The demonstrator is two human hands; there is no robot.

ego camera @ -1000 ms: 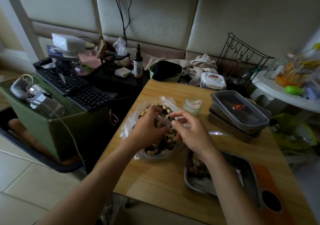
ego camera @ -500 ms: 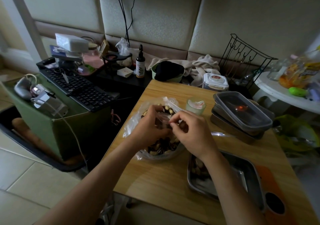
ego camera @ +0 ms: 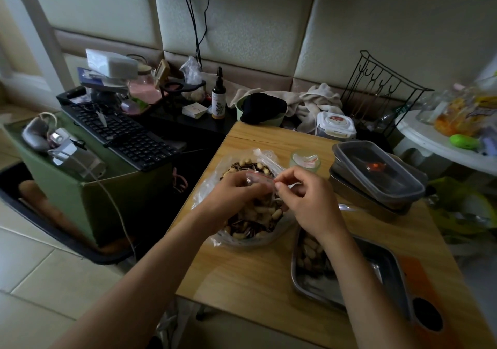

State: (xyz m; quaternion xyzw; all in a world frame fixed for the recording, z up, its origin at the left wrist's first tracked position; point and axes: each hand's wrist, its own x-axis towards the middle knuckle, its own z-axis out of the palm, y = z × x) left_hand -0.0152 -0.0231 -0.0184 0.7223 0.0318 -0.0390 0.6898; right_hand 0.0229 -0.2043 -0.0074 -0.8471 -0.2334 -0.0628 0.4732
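Note:
A clear plastic zip bag (ego camera: 215,190) full of peanuts and dark seeds lies on the wooden table (ego camera: 250,276). My left hand (ego camera: 234,198) grips the bag's red-striped zip edge from the left. My right hand (ego camera: 304,198) pinches the same edge from the right, thumb and forefinger together. Both hands hover over the bag's open mouth, and the nuts (ego camera: 258,214) show between and below them. A steel tray (ego camera: 387,268) with some peanuts sits at the near right, partly hidden by my right forearm.
Stacked lidded trays (ego camera: 376,173) and a small glass cup (ego camera: 305,160) stand behind the bag. A keyboard (ego camera: 121,133) rests on a green box to the left. An orange mat (ego camera: 430,308) lies at the table's near right corner. A wire rack (ego camera: 382,90) stands at the back.
Both hands have shifted slightly along the bag's zip edge and lifted it a little. The bag stays in place.

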